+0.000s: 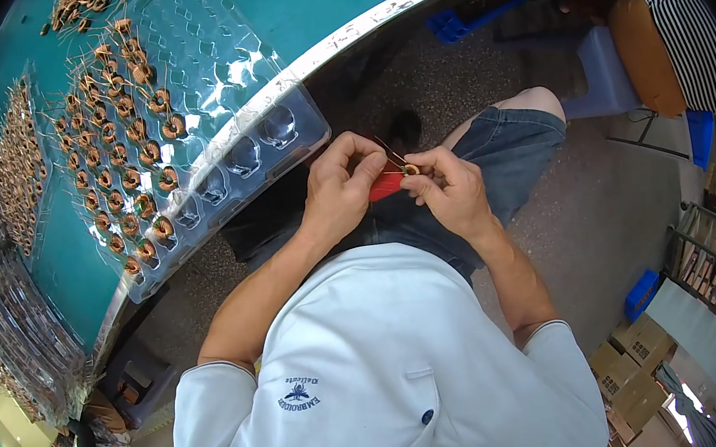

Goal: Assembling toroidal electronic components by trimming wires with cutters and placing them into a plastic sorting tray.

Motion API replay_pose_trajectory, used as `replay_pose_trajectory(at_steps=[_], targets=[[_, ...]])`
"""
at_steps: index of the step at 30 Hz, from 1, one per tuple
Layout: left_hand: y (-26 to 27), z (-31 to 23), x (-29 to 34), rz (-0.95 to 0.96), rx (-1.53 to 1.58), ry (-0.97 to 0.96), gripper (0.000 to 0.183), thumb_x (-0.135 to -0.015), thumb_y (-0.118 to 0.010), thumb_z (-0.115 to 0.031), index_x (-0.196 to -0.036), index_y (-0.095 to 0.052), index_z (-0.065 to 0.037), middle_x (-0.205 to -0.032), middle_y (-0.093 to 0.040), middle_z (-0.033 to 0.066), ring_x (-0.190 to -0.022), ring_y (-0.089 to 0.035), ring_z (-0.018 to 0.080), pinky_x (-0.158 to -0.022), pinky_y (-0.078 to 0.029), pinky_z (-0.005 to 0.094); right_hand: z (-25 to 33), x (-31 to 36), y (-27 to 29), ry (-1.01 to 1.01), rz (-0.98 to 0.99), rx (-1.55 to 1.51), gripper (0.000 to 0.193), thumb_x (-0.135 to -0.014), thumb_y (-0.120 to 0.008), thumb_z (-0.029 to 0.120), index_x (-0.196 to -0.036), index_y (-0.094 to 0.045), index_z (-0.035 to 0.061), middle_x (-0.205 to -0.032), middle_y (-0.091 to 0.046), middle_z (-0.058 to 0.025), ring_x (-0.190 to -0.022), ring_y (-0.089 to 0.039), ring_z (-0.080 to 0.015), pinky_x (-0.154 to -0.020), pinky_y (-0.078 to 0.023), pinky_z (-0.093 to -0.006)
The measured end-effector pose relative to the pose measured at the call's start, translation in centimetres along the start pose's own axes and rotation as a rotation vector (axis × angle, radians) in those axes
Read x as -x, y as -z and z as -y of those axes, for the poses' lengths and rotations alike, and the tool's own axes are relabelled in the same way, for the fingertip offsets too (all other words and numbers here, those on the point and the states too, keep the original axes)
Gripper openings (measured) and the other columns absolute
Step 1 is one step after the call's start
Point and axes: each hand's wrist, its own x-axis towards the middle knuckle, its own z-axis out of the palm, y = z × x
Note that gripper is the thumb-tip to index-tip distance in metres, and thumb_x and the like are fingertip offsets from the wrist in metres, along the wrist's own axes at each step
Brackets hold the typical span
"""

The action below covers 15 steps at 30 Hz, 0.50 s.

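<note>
At the centre of the frame, a small copper-wound ring coil (410, 170) is pinched between thumb and fingertips of the right hand (457, 189). The left hand (339, 181) has thumb and forefinger pressed together, probably on a thin wire of it, though that is too fine to be sure. At upper left, a clear tray (245, 159) holds rows of similar coils (131, 177) in its left-hand pockets; stacked trays (16, 310) fill the far left.

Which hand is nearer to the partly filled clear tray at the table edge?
Left. The left hand is close to the tray, by its right-hand corner; the right hand is farther to the right, beyond the left hand.
</note>
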Motion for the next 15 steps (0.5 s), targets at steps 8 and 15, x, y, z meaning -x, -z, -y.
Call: replay_pose_trajectory(at_steps=[8, 15], targets=[[0.1, 0.5, -0.1, 0.055, 0.011, 0.034, 0.013, -0.092, -0.062, -0.013, -0.093, -0.06, -0.001, -0.077, -0.062, 0.0051, -0.072, -0.057, 0.0115, -0.066, -0.046, 0.0275, -0.6, 0.5, -0.4, -0.081, -0.024, -0.076, 0.019, -0.088, -0.068, 0.003, -0.105, -0.061, -0.0021, -0.081, -0.067, -0.0064, -0.066, -0.063, -0.0082, -0.056, -0.052, -0.0208], [-1.2, -0.3, 1.1, 0.09, 0.474, 0.226, 0.041, -0.094, -0.065, -0.02, -0.124, -0.055, 0.005, -0.109, -0.06, 0.0107, -0.1, -0.06, 0.0145, -0.087, -0.05, 0.0265, -1.1, 0.6, -2.7, -0.106, -0.247, -0.159, 0.027, -0.083, -0.075, 0.007, -0.104, -0.06, 0.0014, -0.084, -0.069, -0.0081, -0.069, -0.067, -0.0118, -0.059, -0.055, -0.0236]])
